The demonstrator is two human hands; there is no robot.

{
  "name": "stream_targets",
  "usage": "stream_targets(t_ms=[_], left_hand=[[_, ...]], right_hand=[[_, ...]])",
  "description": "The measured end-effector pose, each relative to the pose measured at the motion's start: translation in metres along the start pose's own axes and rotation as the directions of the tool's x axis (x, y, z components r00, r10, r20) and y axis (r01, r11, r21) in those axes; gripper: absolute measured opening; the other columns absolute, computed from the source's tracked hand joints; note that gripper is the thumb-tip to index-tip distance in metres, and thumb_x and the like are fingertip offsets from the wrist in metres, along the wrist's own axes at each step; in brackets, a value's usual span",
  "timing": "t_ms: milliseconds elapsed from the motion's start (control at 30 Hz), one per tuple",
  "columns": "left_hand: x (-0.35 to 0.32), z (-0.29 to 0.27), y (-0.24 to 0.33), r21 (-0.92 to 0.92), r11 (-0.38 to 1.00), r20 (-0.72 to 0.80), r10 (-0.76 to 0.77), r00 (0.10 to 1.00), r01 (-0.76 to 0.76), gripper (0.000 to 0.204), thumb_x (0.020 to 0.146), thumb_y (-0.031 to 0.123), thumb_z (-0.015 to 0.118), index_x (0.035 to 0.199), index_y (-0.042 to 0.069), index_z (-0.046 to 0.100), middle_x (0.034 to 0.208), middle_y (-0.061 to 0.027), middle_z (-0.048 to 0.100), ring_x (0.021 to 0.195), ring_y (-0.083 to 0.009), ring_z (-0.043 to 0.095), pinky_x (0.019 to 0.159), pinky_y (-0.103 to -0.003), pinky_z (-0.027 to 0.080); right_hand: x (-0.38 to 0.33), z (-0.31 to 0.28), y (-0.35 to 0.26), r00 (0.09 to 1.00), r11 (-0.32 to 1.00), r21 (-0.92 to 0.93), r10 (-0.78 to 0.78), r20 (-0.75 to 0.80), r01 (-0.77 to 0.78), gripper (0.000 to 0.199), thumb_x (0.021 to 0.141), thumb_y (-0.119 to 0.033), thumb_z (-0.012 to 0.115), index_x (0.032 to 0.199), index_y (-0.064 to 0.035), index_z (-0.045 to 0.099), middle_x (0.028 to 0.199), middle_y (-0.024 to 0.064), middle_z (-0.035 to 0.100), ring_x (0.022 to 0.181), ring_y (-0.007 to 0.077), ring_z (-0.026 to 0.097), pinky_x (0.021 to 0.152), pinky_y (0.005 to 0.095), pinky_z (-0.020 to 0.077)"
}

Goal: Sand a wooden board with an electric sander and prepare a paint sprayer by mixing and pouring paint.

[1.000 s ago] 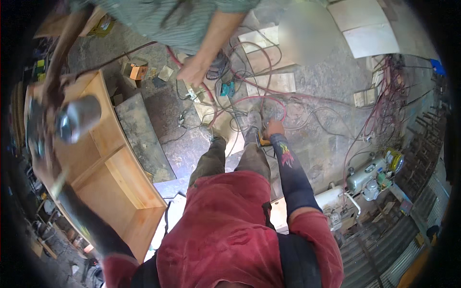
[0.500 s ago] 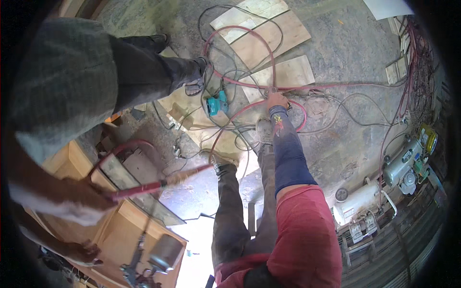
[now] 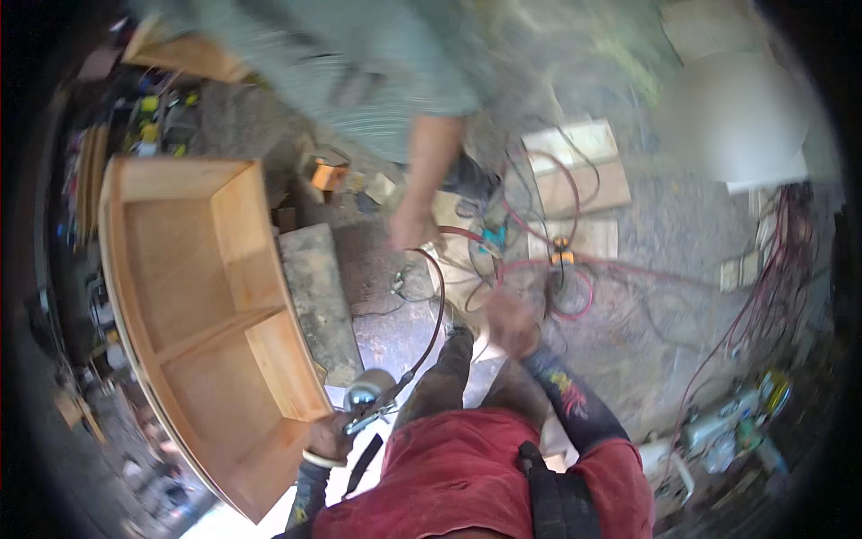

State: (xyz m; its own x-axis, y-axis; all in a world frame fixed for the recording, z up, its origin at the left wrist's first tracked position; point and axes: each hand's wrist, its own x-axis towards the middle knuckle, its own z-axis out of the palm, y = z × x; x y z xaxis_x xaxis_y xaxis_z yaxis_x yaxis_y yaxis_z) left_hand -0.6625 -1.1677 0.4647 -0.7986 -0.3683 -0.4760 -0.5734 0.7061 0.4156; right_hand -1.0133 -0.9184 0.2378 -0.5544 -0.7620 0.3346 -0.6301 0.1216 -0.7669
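My left hand [image 3: 330,437], wearing a pale wristband, is closed on a spray gun [image 3: 377,411] with a rounded metal cup [image 3: 366,388]. From the gun a dark red hose [image 3: 438,314] arcs up toward the co-worker's hand [image 3: 415,225], which is blurred and beside it. My right hand [image 3: 512,323] hangs in front of my body above the floor, smeared by motion; its fingers cannot be made out. Beyond it on the floor lies an orange and black object [image 3: 561,253], by loops of red hose [image 3: 575,292].
A two-compartment wooden cabinet [image 3: 256,316] stands at my left, a worn board [image 3: 310,278] beside it. Farther off lie wood panels [image 3: 597,189], a teal power tool [image 3: 493,238] and tangled cords. A compressor [image 3: 709,431] sits at the right. The co-worker [image 3: 359,90] stands ahead.
The view has swung left. My right hand has risen from the floor, leaving the orange object there. My left hand has come into view with the spray gun. The co-worker's hand has moved away from me.
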Motion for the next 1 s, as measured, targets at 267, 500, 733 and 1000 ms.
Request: stream_targets(t_ms=[267,500,733,1000], left_hand=[[-0.01,-0.208,0.037,-0.035,0.912,-0.214,0.392,0.895,-0.408,0.03,0.067,0.001,0.076,0.096,0.008,0.072,0.081,-0.0155,0.069,0.075,-0.0384,0.068,0.064,-0.047,0.053],[-0.046,-0.253,-0.028,-0.114,0.98,-0.933,-0.048,0.357,-0.164,0.072,0.079,0.024,0.086,0.143,0.005,0.059,0.137,-0.0189,0.065,0.126,-0.0368,0.062,0.105,-0.047,0.05],[-0.012,-0.142,-0.045,-0.415,-0.68,-0.542,-0.349,0.765,-0.605,0.062,0.107,0.046,0.051,0.152,0.003,0.047,0.149,-0.0195,0.057,0.138,-0.0366,0.055,0.119,-0.053,0.04],[-0.025,-0.135,-0.051,-0.12,-0.809,-0.725,-0.325,0.607,-0.576,0.055,0.103,0.038,0.053,0.146,0.005,0.054,0.144,-0.0163,0.062,0.133,-0.0349,0.059,0.117,-0.054,0.044]], right_hand=[[0.189,0.016,-0.293,0.698,0.86,0.476,-0.454,0.554,0.182,0.076,0.089,-0.037,0.072,0.153,-0.0068,0.046,0.158,0.0254,0.04,0.136,0.0452,0.054,0.107,0.0506,0.0509],[0.256,0.033,-0.438,0.915,0.805,0.578,-0.326,0.236,0.137,0.038,0.094,-0.017,0.075,0.124,0.0037,0.065,0.102,0.0151,0.072,0.091,0.0253,0.071,0.083,0.036,0.0562],[0.231,0.076,-0.499,1.0,0.689,0.725,0.008,-0.02,0.009,0.036,0.105,-0.032,0.067,0.115,0.003,0.063,0.089,0.0089,0.069,0.075,0.0198,0.065,0.072,0.0346,0.052],[0.307,0.008,-0.533,0.337,0.511,0.364,-0.83,0.444,0.779,0.087,0.078,-0.017,0.078,0.152,0.0079,0.04,0.154,0.0316,0.043,0.14,0.0469,0.048,0.105,0.0493,0.05]])
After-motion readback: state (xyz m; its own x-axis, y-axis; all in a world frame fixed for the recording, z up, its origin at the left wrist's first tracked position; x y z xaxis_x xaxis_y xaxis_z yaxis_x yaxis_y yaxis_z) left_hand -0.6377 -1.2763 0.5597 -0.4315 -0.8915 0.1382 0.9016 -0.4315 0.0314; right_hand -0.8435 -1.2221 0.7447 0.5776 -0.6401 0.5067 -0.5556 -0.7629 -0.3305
